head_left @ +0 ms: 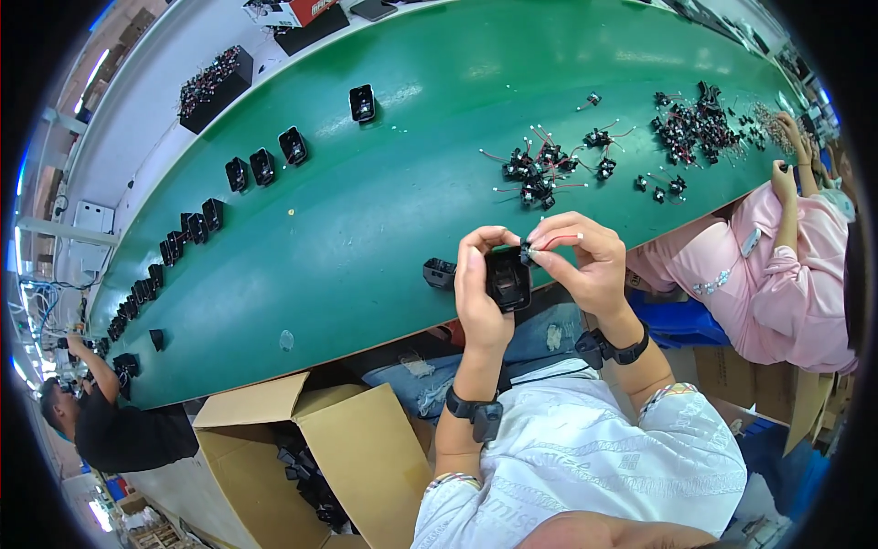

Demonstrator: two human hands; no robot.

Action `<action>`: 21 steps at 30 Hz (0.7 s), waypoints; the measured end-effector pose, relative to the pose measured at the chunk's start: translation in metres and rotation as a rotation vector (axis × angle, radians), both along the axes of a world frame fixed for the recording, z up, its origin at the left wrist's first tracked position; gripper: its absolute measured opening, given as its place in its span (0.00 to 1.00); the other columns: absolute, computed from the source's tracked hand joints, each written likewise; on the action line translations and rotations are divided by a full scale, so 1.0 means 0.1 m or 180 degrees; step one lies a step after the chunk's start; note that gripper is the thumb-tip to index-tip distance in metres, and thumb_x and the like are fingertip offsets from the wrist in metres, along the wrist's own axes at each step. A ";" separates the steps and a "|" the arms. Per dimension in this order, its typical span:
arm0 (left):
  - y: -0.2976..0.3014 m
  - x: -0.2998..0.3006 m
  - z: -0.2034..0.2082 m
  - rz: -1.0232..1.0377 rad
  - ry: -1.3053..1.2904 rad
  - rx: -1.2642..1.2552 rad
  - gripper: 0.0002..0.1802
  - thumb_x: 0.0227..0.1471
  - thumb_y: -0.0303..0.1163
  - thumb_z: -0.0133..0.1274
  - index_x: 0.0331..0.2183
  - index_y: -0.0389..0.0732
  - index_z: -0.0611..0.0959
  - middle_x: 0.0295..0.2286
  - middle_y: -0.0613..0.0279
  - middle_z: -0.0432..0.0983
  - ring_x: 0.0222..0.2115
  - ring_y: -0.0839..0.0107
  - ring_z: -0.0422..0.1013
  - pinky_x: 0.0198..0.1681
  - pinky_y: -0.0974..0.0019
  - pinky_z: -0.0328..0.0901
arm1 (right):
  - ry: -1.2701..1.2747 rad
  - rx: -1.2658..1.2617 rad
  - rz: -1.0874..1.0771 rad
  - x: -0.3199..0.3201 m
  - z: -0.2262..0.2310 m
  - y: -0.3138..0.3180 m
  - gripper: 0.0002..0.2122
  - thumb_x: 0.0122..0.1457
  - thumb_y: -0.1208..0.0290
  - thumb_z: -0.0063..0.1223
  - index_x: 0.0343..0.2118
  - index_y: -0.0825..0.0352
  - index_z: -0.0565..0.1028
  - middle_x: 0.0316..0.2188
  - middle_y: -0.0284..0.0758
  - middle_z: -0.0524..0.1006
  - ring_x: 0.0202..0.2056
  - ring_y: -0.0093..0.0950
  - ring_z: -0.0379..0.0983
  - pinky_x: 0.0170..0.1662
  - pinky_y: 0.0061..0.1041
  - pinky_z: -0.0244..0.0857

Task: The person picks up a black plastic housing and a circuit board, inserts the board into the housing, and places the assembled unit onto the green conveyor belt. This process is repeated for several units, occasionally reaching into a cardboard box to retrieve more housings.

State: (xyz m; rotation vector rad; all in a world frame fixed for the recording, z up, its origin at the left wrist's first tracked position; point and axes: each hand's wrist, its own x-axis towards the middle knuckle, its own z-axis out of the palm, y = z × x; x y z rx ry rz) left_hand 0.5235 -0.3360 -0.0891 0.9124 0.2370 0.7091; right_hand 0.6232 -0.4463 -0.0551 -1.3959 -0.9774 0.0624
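My left hand point(480, 306) is wrapped round a black open-topped plastic housing point(508, 280) just over the table's near edge. Between its fingertips my right hand point(593, 267) pinches a small black wired part point(526, 253) at the housing's upper right rim. From that part a red wire with a white connector point(572, 239) sticks out past the right fingers. I cannot tell how far the part sits inside the housing. Close to my left hand, a second black housing point(439, 273) lies on the green table point(357, 238). A loose group of similar wired parts point(538, 172) lies beyond my right hand.
Black housings point(262, 166) form a line along the far left side. Larger piles of black parts point(700, 128) lie right, near a person in pink point(777, 265). Another person point(114, 416) sits far left. An open cardboard box point(361, 448) with black pieces stands below the table edge.
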 end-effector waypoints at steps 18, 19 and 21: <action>-0.02 -0.07 0.18 -0.0006 -0.0716 -0.0967 0.12 0.64 0.31 0.39 0.47 0.38 0.69 0.47 0.52 0.69 0.46 0.63 0.70 0.53 0.60 0.67 | -0.1020 -0.0516 -0.0337 -0.33 0.11 0.03 0.09 0.44 0.80 0.69 0.29 0.65 0.80 0.38 0.36 0.78 0.39 0.32 0.73 0.41 0.29 0.69; -0.02 -0.06 0.18 0.0005 -0.0745 -0.0908 0.12 0.64 0.31 0.40 0.47 0.38 0.69 0.47 0.52 0.69 0.46 0.64 0.70 0.53 0.60 0.67 | -0.0918 -0.0532 -0.0378 -0.34 0.10 0.03 0.09 0.45 0.81 0.68 0.28 0.65 0.79 0.38 0.37 0.78 0.40 0.32 0.73 0.41 0.28 0.68; -0.04 -0.07 0.16 0.0014 -0.0770 -0.0851 0.12 0.64 0.31 0.40 0.47 0.39 0.69 0.47 0.51 0.69 0.46 0.64 0.70 0.53 0.60 0.67 | -0.0884 -0.0444 -0.0344 -0.30 0.10 0.03 0.08 0.46 0.82 0.66 0.28 0.66 0.77 0.39 0.38 0.79 0.40 0.32 0.73 0.41 0.27 0.68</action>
